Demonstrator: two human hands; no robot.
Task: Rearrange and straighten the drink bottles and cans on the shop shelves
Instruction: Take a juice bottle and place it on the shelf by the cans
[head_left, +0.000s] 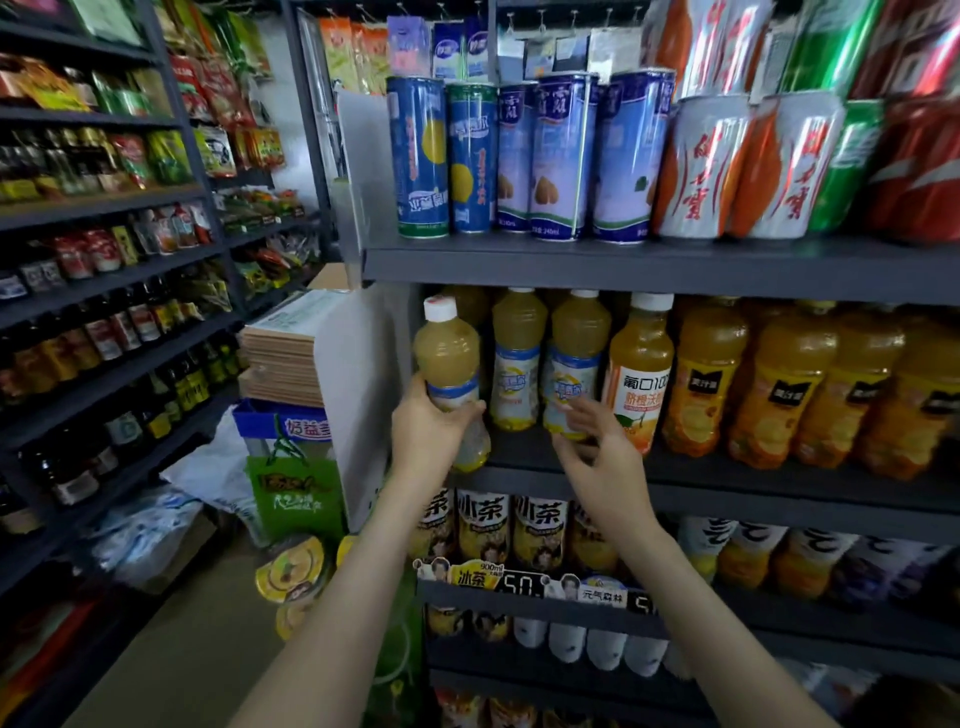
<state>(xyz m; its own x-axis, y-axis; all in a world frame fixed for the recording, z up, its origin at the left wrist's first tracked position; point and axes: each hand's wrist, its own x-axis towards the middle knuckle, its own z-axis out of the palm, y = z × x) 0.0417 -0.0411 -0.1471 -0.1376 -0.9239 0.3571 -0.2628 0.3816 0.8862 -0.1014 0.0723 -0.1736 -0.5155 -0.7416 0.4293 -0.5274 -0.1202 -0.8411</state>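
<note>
Dark metal shelf (779, 499) ahead: my left grip (431, 436) clasps the upright pale-yellow white-capped plastic bottle (447, 353) just left of its matching bottles (517, 364); right grip (602, 457) released.

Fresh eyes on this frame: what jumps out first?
The left hand grips a pale yellow bottle at the left end of the middle shelf. The right hand, open, reaches toward the matching bottles beside it. Tall blue cans and orange-white cans line the shelf above.
</note>
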